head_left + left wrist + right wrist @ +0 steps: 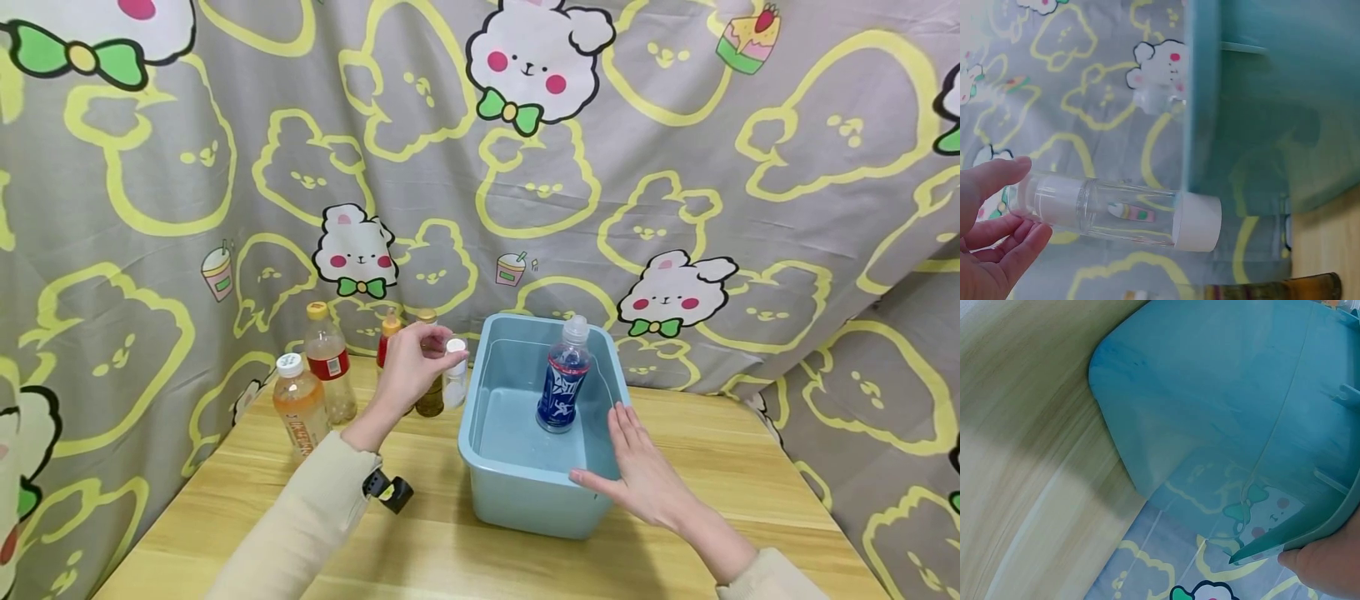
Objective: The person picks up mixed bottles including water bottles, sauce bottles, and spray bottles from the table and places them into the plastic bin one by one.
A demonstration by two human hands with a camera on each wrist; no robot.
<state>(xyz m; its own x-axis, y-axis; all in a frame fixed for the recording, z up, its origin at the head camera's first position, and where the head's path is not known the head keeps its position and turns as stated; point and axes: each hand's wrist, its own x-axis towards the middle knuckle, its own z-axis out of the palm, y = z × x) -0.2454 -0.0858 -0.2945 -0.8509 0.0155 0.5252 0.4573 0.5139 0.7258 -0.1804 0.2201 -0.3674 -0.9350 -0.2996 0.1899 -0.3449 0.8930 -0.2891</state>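
My left hand (411, 360) pinches the top end of a slim clear bottle (454, 385) just left of a light blue plastic bin (517, 492). In the left wrist view this clear bottle (1132, 212) has a white end and hangs above the tabletop, beside the bin's wall. My right hand (645, 471) rests on the bin's near right corner, its fingers straight along the right rim and the thumb on the near rim. Inside the bin stands a bottle of dark blue drink (564, 379) with a clear cap.
Left of the bin on the wooden table (420, 533) stand an orange-tinted bottle with a white cap (300, 408), a red-labelled bottle (330, 367), a red bottle (384, 342) partly behind my left hand, and a brown bottle (431, 402). A patterned curtain (435, 192) hangs behind the table.
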